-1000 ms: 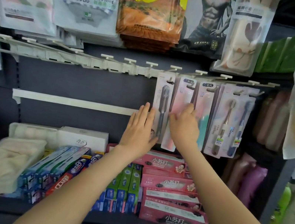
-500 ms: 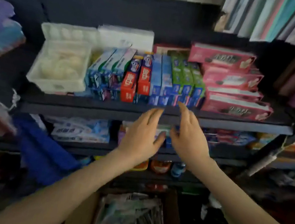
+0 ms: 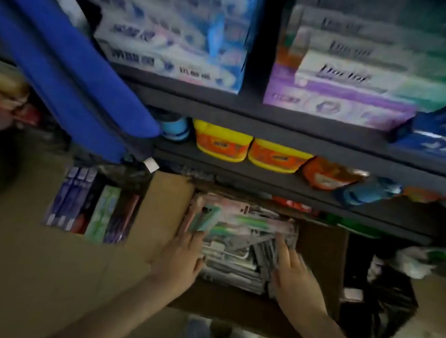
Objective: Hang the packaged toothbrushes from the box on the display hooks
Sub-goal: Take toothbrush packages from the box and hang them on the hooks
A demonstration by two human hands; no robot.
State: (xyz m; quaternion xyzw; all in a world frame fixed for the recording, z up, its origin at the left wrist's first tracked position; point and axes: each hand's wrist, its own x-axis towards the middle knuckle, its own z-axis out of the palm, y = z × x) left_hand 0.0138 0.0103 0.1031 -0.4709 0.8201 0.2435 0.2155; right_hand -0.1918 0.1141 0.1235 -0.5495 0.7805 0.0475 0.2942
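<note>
**Packaged toothbrushes (image 3: 235, 247) being touched in the box**

The packs are lying heaped inside the open cardboard box (image 3: 165, 209), which is standing on the floor below the shelves. The teal packs are being touched by the left hand (image 3: 184, 253) and the grey ones by the right hand (image 3: 296, 280). The fingers of both are being held outstretched, with nothing clasped. Yellow tubs (image 3: 221, 143) are being displayed on the shelf above.

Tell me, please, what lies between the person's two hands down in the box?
Between the left hand and the right hand lies a jumbled pile of packaged toothbrushes, inside the cardboard box. The head view shows it, somewhat blurred.
</note>
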